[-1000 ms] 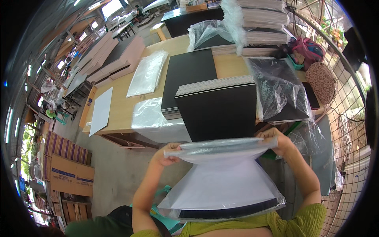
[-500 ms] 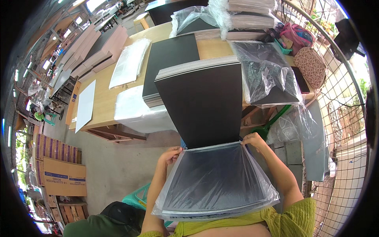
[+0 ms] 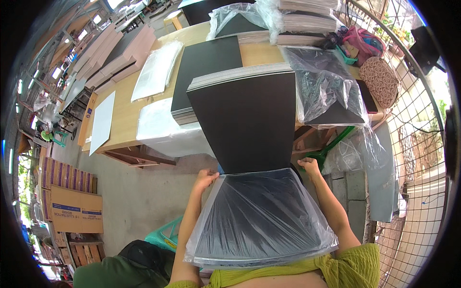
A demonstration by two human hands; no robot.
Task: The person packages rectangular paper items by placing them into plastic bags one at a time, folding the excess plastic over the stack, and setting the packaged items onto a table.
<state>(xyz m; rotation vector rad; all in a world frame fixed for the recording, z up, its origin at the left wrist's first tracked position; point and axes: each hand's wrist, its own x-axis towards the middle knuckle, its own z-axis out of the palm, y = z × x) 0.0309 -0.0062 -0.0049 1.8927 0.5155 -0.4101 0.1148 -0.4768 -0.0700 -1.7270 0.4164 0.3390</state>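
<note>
A clear plastic bag (image 3: 264,216) with dark board inside lies across my lap, its upper edge toward the table. My left hand (image 3: 206,178) is closed at the bag's upper left corner, fingertips pinching the film. My right hand (image 3: 309,166) is also closed, a little outside the upper right corner; whatever it may hold is too small to tell. Just beyond the bag's upper edge, a thick stack of black boards (image 3: 245,120) stands tilted against the table, pale edges showing on top. Its lower edge meets the bag's upper edge.
The wooden table (image 3: 197,37) carries another black board stack (image 3: 211,57), white wrapped sheets (image 3: 157,69) and a plastic-covered black stack (image 3: 331,86). A phone (image 3: 366,96) and round patterned cushion (image 3: 379,81) sit at its right end. Wire mesh (image 3: 415,139) bounds the right; cartons (image 3: 77,209) stand left.
My right hand has moved slightly outward and up from the bag's upper right corner. My left hand has shifted slightly up. The film now shows creases fanning from the upper left corner.
</note>
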